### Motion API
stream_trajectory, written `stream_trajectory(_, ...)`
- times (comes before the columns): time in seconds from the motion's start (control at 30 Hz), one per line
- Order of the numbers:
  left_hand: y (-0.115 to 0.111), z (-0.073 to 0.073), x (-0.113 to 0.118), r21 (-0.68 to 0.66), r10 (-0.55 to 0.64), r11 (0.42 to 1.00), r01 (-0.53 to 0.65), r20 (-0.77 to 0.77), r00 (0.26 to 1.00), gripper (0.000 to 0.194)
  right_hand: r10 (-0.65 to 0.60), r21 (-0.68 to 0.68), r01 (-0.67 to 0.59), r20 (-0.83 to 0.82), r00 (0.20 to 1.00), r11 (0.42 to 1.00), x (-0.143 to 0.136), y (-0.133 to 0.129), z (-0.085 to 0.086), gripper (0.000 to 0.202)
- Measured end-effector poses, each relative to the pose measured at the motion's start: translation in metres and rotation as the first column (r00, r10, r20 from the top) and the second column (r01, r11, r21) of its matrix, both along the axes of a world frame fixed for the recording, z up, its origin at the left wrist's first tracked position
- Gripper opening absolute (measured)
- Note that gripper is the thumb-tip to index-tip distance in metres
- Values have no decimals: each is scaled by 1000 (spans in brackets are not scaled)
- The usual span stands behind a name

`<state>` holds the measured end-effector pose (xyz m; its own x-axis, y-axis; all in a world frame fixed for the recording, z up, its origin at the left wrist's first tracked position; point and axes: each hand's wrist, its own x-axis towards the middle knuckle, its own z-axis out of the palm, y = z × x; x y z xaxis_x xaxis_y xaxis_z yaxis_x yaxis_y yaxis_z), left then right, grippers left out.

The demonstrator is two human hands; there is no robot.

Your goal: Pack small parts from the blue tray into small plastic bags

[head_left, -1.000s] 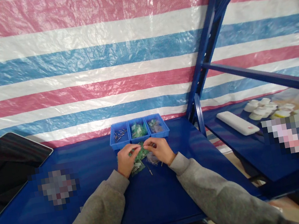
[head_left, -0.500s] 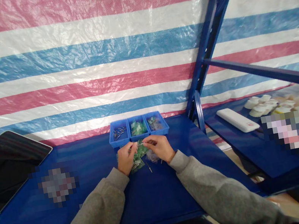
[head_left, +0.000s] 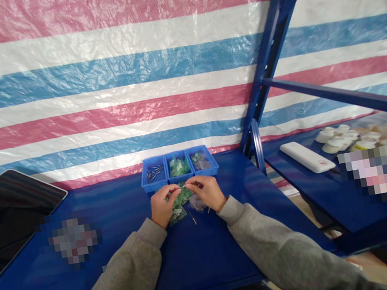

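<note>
My left hand [head_left: 164, 206] and my right hand [head_left: 207, 192] meet fingertip to fingertip in front of the blue bins. Both pinch a small, thin metal pin [head_left: 182, 186], mostly covered by the fingers; its exact kind is too small to make out. Beneath the hands lie green plastic packets [head_left: 178, 211] and, to their right, clear greyish packets [head_left: 197, 203]. A loose metal pin [head_left: 193, 218] with a thicker part rests on the table just nearer to me.
Three joined blue bins [head_left: 180, 177] hold metal pins, green packets and greyish packets. A black tablet-like screen [head_left: 12, 222] lies left, near a blurred item [head_left: 73, 240]. Right of a blue metal frame [head_left: 267, 52], another table carries a white box [head_left: 307, 157] and white spools [head_left: 336, 138].
Both hands stay in nearly the same place, still pinching together. The left fingertips have come slightly closer to the right ones, and less of the pin shows.
</note>
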<state>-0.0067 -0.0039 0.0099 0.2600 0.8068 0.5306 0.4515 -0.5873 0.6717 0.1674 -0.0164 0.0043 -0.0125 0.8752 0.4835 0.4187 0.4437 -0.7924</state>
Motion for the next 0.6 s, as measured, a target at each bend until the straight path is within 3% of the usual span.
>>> stream_trajectory(0.6, -1, 3, -2, 17, 59, 998, -59, -18, 998, 22, 21, 32, -22, 30, 999, 999, 0, -4, 5, 15)
